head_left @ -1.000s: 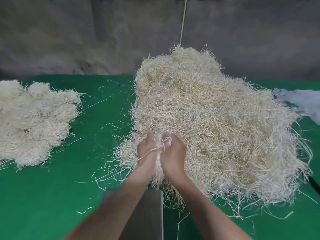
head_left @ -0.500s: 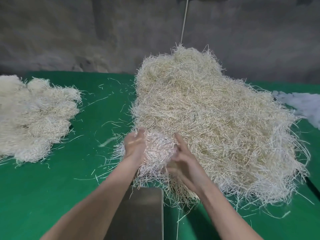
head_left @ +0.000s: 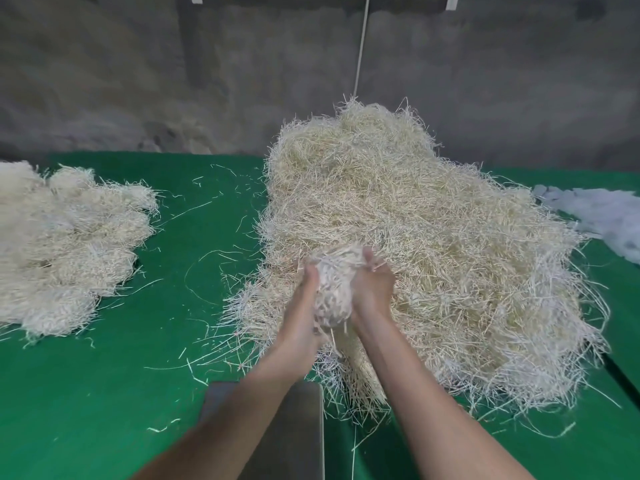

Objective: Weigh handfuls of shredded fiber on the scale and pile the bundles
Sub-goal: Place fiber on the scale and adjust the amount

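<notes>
Green cloth covers the table (head_left: pixel 104 393), which backs onto a rough grey wall (head_left: pixel 104 81) with a pale cord (head_left: pixel 360 46) hanging at 12 o'clock. Head view, the only view supplied: the loose heap (head_left: pixel 450 237) of shredded fiber occupies the centre and spreads toward 3 o'clock. The finished bundles (head_left: pixel 62 247) lie piled at 9 o'clock, well apart from the heap. The scale (head_left: pixel 298 427), a grey metal platform partly hidden under the forearms, sits at 6 o'clock, and nothing lies on the part that shows. White fluffy material (head_left: pixel 606 220) lies at the 3 o'clock edge; its nature cannot be told. The left hand (head_left: pixel 301 306) and right hand (head_left: pixel 372 292) are brought together, palms inward and fingers curled, both clamped round one handful (head_left: pixel 334 285), held over the near edge of the heap. Assessment: the fiber appears very light, soft and springy, made of thin strands that tangle and shed; stray strands litter the cloth. It likely compresses readily and expands on release. The best hold is judged to be round the middle of the wad, squeezed from both sides, with trailing ends tucked in. Weighing is judged not yet done for this handful.
</notes>
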{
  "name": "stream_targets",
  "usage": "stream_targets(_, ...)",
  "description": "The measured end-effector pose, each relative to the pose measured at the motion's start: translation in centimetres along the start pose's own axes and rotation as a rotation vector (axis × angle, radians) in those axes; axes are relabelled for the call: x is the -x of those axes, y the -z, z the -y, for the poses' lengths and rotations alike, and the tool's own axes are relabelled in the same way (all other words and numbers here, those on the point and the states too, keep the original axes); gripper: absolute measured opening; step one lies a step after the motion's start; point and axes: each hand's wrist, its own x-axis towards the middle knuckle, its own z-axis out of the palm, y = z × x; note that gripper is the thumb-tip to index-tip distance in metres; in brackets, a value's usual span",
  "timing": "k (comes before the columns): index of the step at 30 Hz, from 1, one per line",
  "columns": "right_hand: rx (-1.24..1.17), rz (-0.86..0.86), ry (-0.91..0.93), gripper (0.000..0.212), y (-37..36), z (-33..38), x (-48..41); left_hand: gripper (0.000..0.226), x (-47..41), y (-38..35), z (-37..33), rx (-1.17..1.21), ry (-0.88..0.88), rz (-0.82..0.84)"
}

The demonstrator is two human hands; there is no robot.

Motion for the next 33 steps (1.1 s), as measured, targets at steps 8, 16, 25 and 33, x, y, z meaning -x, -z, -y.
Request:
stream_targets(8, 0.737, 0.102, 0.625, 0.031, 0.3, -2.4, 2.2, 0.024, -1.6, -0.8, -1.0, 0.044, 0.029, -0.361)
stream_targets(16, 0.533, 0.093, 0.421, 0.024, 0.1, -3.5, 2.7, 0.023, -1.9, -0.8, -1.2, -0.143, 0.034, -0.328)
stream_targets(25, 0.64, 0.142, 0.493, 0.029, 0.9, -3.9, 2.7, 0.029, -1.6, -0.2, -0.4, -0.157, 0.114, -0.278)
stream_targets(33, -0.095, 0.231, 0.176, 0.038, 3.3, -2.1, 2.3, 0.042, -2.1, 1.4, -1.8, -0.408, -0.248, -0.329)
